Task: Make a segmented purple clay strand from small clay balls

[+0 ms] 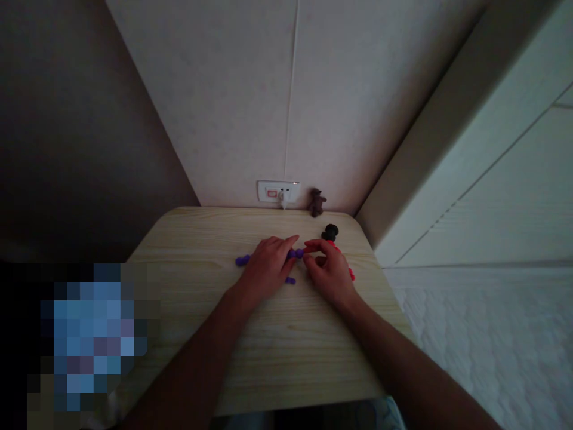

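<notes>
A knobbly purple clay piece (296, 254) shows between my two hands on the wooden table top. My left hand (267, 263) lies over its left part, with thumb and fingers closed around it. At the right end, the bent thumb and fingers of my right hand (330, 270) pinch it from the side. Another purple bit (243, 260) sticks out left of my left hand; whether it joins the held piece is hidden. A small purple strip (290, 280) lies below. Red clay (351, 275) is partly covered by my right hand, with a black rounded piece (331, 232) just behind.
A small dark brown bear figure (316, 203) stands at the table's (286, 352) back edge. Behind it, the wall has a socket (278, 192) with a white plug. A pale cabinet side (447, 149) rises at the right, above white quilted bedding (487, 346).
</notes>
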Tool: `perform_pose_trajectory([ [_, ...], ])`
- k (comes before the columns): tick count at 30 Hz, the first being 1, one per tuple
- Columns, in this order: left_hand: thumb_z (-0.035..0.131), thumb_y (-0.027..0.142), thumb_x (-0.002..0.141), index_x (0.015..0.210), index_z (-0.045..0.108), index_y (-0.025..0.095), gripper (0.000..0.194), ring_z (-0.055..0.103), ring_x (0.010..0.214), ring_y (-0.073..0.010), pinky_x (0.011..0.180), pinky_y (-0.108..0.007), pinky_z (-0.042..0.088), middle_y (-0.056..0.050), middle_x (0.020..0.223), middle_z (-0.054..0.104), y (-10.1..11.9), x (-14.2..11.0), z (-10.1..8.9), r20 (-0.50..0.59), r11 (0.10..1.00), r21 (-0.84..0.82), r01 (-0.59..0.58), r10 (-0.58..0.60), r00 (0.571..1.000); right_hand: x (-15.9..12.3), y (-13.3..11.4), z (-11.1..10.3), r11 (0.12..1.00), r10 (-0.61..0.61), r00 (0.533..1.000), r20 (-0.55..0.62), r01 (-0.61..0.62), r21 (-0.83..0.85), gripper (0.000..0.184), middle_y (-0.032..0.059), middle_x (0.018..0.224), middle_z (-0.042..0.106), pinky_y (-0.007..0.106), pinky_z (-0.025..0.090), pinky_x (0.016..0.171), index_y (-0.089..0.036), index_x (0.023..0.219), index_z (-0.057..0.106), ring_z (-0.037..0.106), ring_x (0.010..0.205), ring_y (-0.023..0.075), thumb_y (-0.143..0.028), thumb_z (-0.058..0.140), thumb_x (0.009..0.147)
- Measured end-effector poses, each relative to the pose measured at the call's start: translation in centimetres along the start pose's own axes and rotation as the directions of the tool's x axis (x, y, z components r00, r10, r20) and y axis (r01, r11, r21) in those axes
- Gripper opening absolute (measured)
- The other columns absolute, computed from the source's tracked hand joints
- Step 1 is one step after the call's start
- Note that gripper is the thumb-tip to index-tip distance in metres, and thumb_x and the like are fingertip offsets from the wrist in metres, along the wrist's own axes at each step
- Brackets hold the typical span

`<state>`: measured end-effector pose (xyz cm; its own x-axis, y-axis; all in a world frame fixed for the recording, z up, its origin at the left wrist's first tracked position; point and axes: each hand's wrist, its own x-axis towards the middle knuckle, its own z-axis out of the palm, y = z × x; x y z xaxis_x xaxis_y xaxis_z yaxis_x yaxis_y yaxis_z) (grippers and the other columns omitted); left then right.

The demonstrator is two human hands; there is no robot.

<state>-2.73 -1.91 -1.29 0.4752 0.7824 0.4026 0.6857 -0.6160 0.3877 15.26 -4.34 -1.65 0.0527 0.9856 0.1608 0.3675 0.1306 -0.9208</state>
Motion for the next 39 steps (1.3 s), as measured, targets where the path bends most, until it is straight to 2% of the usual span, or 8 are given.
perform_pose_trajectory([
  [11, 0.058, 0.019, 0.095, 0.140, 0.057, 0.013, 0.046, 0.066, 0.112, -0.0272, 0.104, -0.047, 0.053, -0.014, 0.117, 0.073, 0.4, 0.0, 0.0, 0.017, 0.999, -0.036, 0.027, -0.027, 0.999, -0.3, -0.8, -0.2, 1.000, -0.012, 0.998, -0.056, 0.011, -0.021, 0.024, 0.0083, 0.105, 0.075, 0.026, 0.045, 0.046, -0.020, 0.106, 0.066, 0.062, 0.053, 0.0123, -0.034, 0.063, 0.086],
  [16, 0.046, 0.011, 0.092, 0.134, 0.061, 0.014, 0.045, 0.066, 0.111, -0.0242, 0.105, -0.045, 0.052, -0.010, 0.115, 0.074, 0.5, 0.3, -1.3, -0.142, 0.985, -0.163, 0.049, -0.073, 0.987, -0.6, -1.2, -0.4, 0.989, -0.131, 0.989, -0.075, 0.125, -0.077, 0.018, 0.0023, 0.080, 0.072, 0.026, 0.043, 0.049, -0.021, 0.100, 0.070, 0.058, 0.054, 0.0127, -0.034, 0.063, 0.088],
  [21, 0.043, 0.026, 0.098, 0.119, 0.068, 0.016, 0.033, 0.069, 0.095, -0.0197, 0.093, -0.036, 0.055, -0.006, 0.096, 0.074, 0.7, -0.1, -2.8, -0.366, 0.946, -0.324, 0.031, -0.155, 0.918, -1.2, -1.4, -0.3, 0.895, -0.306, 0.932, 0.196, 0.352, -0.276, 0.019, 0.0025, 0.076, 0.071, 0.030, 0.049, 0.062, -0.022, 0.101, 0.075, 0.062, 0.064, 0.0162, -0.037, 0.069, 0.090],
  [24, 0.042, 0.032, 0.101, 0.112, 0.070, 0.016, 0.034, 0.068, 0.078, -0.0168, 0.080, -0.031, 0.055, -0.002, 0.079, 0.070, 0.9, -0.6, -3.1, -0.398, 0.941, -0.339, 0.015, -0.158, 0.904, -1.6, -1.6, 0.2, 0.812, -0.311, 0.892, 0.330, 0.429, -0.395, 0.028, 0.0056, 0.089, 0.073, 0.031, 0.049, 0.065, -0.022, 0.104, 0.077, 0.066, 0.071, 0.0180, -0.045, 0.075, 0.087],
  [28, 0.044, 0.032, 0.100, 0.106, 0.072, 0.016, 0.033, 0.069, 0.075, -0.0160, 0.076, -0.029, 0.054, -0.003, 0.083, 0.074, 1.1, -0.9, -3.1, -0.390, 0.950, -0.313, 0.008, -0.136, 0.911, -1.9, -1.7, 0.6, 0.712, -0.273, 0.851, 0.448, 0.492, -0.501, 0.020, 0.0081, 0.092, 0.073, 0.030, 0.048, 0.063, -0.024, 0.097, 0.080, 0.068, 0.074, 0.0198, -0.040, 0.068, 0.095],
  [31, 0.044, 0.031, 0.100, 0.105, 0.072, 0.016, 0.033, 0.070, 0.075, -0.0160, 0.075, -0.029, 0.054, -0.004, 0.085, 0.076, 1.2, -0.8, -3.1, -0.382, 0.952, -0.307, 0.002, -0.125, 0.916, -1.9, -1.7, 0.5, 0.793, -0.331, 0.838, 0.434, 0.497, -0.353, 0.020, 0.0078, 0.092, 0.074, 0.031, 0.053, 0.070, -0.023, 0.098, 0.080, 0.069, 0.078, 0.0195, -0.033, 0.062, 0.099],
  [35, 0.051, 0.027, 0.096, 0.100, 0.073, 0.016, 0.025, 0.071, 0.078, -0.0164, 0.077, -0.029, 0.056, -0.006, 0.089, 0.078, 1.2, -0.4, -2.7, -0.371, 0.952, -0.306, -0.016, -0.104, 0.923, -1.1, -1.5, 0.0, 0.970, -0.244, 0.950, 0.195, 0.239, 0.046, 0.019, 0.0062, 0.094, 0.079, 0.033, 0.059, 0.077, -0.023, 0.101, 0.080, 0.072, 0.081, 0.0188, -0.038, 0.072, 0.091],
  [39, 0.061, 0.023, 0.090, 0.091, 0.075, 0.017, 0.015, 0.071, 0.077, -0.0155, 0.074, -0.027, 0.056, -0.005, 0.085, 0.077, 1.5, 0.1, -1.8, -0.309, 0.925, -0.379, -0.013, -0.114, 0.944, 0.0, -1.0, -0.3, 0.875, -0.015, 0.991, 0.132, -0.051, 0.482, 0.028, 0.0037, 0.094, 0.083, 0.036, 0.063, 0.087, -0.024, 0.092, 0.081, 0.077, 0.087, 0.0205, -0.038, 0.091, 0.070],
])
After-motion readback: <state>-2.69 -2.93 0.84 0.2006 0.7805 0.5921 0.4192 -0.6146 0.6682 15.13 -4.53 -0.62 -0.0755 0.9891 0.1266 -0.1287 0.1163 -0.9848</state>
